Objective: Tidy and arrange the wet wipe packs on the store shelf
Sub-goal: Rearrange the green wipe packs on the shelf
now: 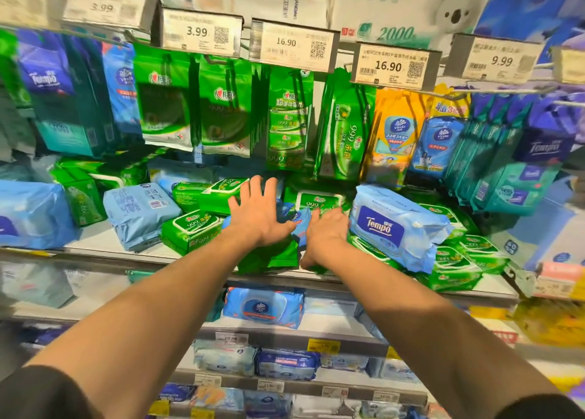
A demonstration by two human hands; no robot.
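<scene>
Both your arms reach forward to the shelf (104, 239), bare forearms, dark sleeves at the lower corners.

Your left hand (258, 212): fingers straight and spread, palm down, lying flat on the jumble of packs at shelf centre. It covers part of a small blue pack (300, 220) and touches a green pack (269, 257) beneath.

Your right hand (326, 235): just beside the left, at its 3 o'clock and slightly lower. Knuckles up, fingers curled down over the green packs at the shelf's front edge, thumb low toward the edge. Cannot tell whether it truly grips a pack or only rests bent on the pile; fingertips are hidden.

The wet wipe packs lie loose and untidy on this shelf. At 9 o'clock of your left hand: a green 999 pack (191, 228) tilted, another green 999 pack (209, 192) behind it, then a pale blue pack (139, 212) leaning on its side. At 3 o'clock of your right hand: a large blue Tempo pack (395, 225) slanting over a heap of green packs (456, 263) that reaches the shelf's right end.

At 12 o'clock, hanging packs in rows: green hanging packs (228, 108), a yellow Vinda pack (395, 136), dark blue Tempo packs at the far left and right. Price tags (286, 41) above read 3.99, 16.90, 16.90, 9.99.

At 6 o'clock, lower shelves carry more blue packs (262, 308); edges of view are blurred.
</scene>
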